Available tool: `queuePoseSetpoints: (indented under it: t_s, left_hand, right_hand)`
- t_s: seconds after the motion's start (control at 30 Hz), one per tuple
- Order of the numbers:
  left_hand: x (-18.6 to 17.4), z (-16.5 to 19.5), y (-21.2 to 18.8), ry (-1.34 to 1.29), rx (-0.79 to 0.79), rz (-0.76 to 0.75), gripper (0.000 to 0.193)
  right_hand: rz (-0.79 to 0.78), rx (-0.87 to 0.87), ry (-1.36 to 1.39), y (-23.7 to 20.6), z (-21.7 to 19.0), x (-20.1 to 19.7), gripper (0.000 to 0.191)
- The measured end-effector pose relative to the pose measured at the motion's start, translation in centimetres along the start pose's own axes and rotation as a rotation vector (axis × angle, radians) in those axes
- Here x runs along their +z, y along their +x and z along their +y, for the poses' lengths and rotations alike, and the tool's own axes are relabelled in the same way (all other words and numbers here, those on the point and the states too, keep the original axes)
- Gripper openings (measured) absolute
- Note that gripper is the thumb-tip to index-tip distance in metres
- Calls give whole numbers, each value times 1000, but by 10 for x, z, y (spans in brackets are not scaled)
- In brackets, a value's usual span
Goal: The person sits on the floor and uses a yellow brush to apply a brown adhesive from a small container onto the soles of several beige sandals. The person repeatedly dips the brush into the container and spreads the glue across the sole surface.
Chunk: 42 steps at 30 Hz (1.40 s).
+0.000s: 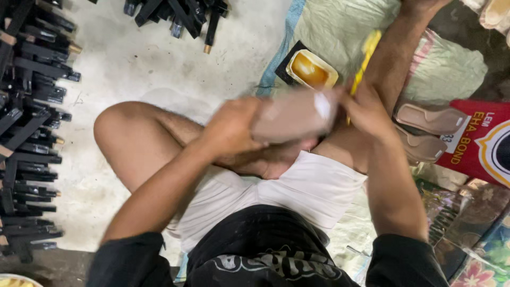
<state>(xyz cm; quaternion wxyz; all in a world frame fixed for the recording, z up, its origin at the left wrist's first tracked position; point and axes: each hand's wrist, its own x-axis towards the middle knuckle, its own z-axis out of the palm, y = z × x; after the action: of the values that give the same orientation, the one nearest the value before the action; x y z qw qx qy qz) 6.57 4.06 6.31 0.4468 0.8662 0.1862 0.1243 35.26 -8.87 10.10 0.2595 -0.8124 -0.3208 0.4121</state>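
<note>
A worker in a black short-sleeved shirt bearing a pale printed design across the chest (the lettering blurred) and white shorts. Both forearms are bare below the sleeves, as are the legs below the shorts. The left hand (231, 127) and right hand (366, 109) wear no gloves.

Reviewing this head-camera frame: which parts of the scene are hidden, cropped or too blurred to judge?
- Tan shoe sole in the left hand: motion-blurred, surface detail unreadable.
- Right hand: whether it grips the yellow brush is unclear; the bristle end is hidden behind the hand.
- Glue dish: fill level unclear.
- Black strap pieces: cut off by the left edge.
- Red glue can: cropped by the right edge.
</note>
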Motion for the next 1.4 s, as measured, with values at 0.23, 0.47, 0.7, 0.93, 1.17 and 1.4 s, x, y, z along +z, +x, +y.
queuePoseSetpoints:
  t_s: [0.23, 0.47, 0.7, 0.93, 1.17, 1.4]
  left_hand:
    - [-32, -63, 1, -490, -430, 502, 88]
    - [-28, -74, 15, -511, -407, 446, 91]
    - [-23, -75, 21, -653, -344, 390, 88]
    - [-27, -71, 15, -1401, -508, 304, 64]
    - [-21, -72, 17, -1173, -441, 294, 67]
    - [3, -61, 42, -535, -85, 398, 80]
  right_hand:
    - [196, -539, -877, 69, -67, 57, 88]
    - [130, 158, -642, 75, -87, 52, 81]
    - [197, -787, -1075, 74, -66, 50, 61]
    - [-1, -498, -996, 93, -57, 53, 78]
    - [265, -246, -791, 61, -28, 57, 70]
    - [223, -298, -781, 46, -19, 47, 23]
